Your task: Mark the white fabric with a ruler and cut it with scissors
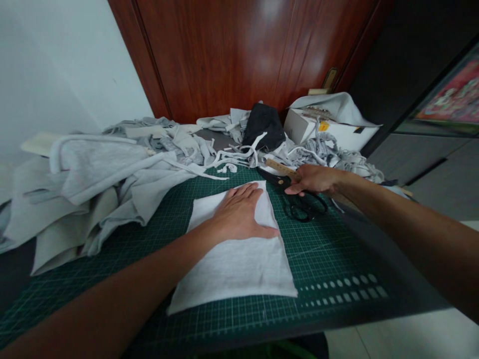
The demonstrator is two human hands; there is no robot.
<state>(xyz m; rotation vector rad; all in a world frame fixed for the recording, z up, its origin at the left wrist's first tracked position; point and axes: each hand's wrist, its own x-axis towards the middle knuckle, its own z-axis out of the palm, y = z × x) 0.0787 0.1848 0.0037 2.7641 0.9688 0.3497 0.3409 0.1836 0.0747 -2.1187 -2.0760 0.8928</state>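
Note:
A light grey piece of cloth [235, 271] lies flat on the green cutting mat [318, 254]. My left hand [241, 212] rests spread on its upper part, fingers pointing away from me. To the right of the cloth, my right hand [312, 179] is closed around one end of a wooden ruler [280, 167]. Black scissors [305, 212] lie just under and in front of that hand; whether its fingers also touch them I cannot tell. The ruler's other end points to the upper left, above the scissor blades.
Heaped grey fabric [101, 169] covers the mat's left side. At the back are white strips [228, 159], a black cloth bundle [264, 124] and a white box [314, 129] with fabric on top. More scraps [355, 164] lie beyond my right hand.

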